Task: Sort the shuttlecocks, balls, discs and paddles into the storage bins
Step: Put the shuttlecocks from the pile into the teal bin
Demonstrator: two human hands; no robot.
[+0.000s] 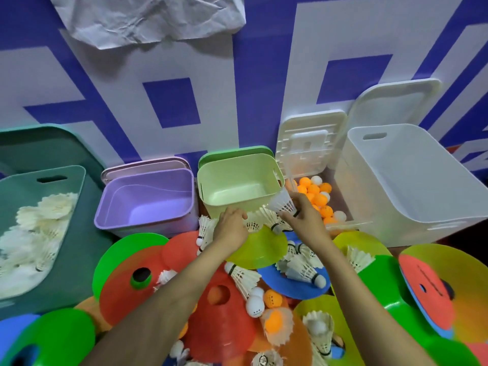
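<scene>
White shuttlecock (281, 203) pinched by the right hand (303, 220) hangs near the ball box (346, 223), far from the teal bin (66, 173), risking a missort; unclear whether the left hand (231, 228) grips.

White feather shuttlecocks (39, 233) fill the teal bin (79, 178) at far left. The lilac bin (148, 224) and pale green bin (211, 199) beside it are empty, and orange and white balls (317, 196) lie in a clear box (346, 225) by the white bin (396, 207). In front, coloured discs (264, 250) overlap in a heap strewn with shuttlecocks and balls, with a red paddle (425, 291) at right.
</scene>
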